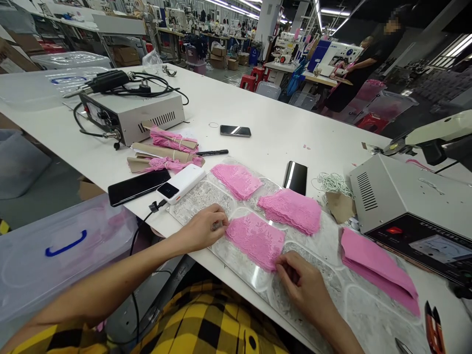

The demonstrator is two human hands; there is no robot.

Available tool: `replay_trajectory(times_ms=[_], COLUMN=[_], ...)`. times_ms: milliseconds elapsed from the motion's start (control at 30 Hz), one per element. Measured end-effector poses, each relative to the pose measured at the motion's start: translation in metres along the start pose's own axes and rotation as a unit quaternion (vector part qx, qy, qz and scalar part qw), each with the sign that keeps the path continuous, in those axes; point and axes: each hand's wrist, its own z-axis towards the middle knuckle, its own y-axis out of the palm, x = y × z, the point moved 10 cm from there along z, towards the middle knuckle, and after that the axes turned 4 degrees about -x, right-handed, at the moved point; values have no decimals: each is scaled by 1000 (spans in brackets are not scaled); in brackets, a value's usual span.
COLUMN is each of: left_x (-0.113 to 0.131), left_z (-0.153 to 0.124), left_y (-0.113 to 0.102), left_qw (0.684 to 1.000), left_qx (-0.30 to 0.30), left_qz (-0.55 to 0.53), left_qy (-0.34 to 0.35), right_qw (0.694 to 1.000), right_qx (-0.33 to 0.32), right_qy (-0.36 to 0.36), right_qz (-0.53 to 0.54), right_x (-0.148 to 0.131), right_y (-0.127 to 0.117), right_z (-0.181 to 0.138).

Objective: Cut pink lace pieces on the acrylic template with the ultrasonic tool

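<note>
A pink lace piece [254,238] with a scalloped edge lies flat in front of me on a grey marble-patterned mat [313,300]. The fingers of my left hand [206,227] pinch it at its left end. At its lower right corner, my right hand [304,280] pinches the lace between thumb and forefinger. Just beyond are two more stacks of pink lace, a left one [236,181] and a right one [291,210]. A folded stack of plain pink fabric [378,270] rests to the right of my right hand.
Beyond the mat lie a white power bank [182,183], several phones, a pen [213,153] and bundled pink lace [173,140]. Grey machine boxes stand left [147,115] and right [413,206]. Orange-handled snips [434,324] lie near right. A person [372,64] stands in the background.
</note>
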Motion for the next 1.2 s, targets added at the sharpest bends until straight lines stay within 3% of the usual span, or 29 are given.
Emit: replay_trajectory(times_ms=[267, 633, 933, 1200], left_x=[-1, -1, 6, 2], left_z=[0, -2, -9, -23], left_y=[0, -2, 0, -10], left_qw=[1000, 1000, 997, 988], left_qx=[4, 8, 13, -6], left_qz=[-6, -17, 49, 91], left_qy=[3, 1, 54, 126], right_qw=[999, 999, 986, 958], right_qx=[-17, 26, 62, 115], right_qy=[-16, -31, -130, -228], right_qz=[31, 34, -88, -128], right_x=[-8, -13, -28, -40], right_y=[-4, -12, -5, -11], right_z=[-3, -3, -17, -24])
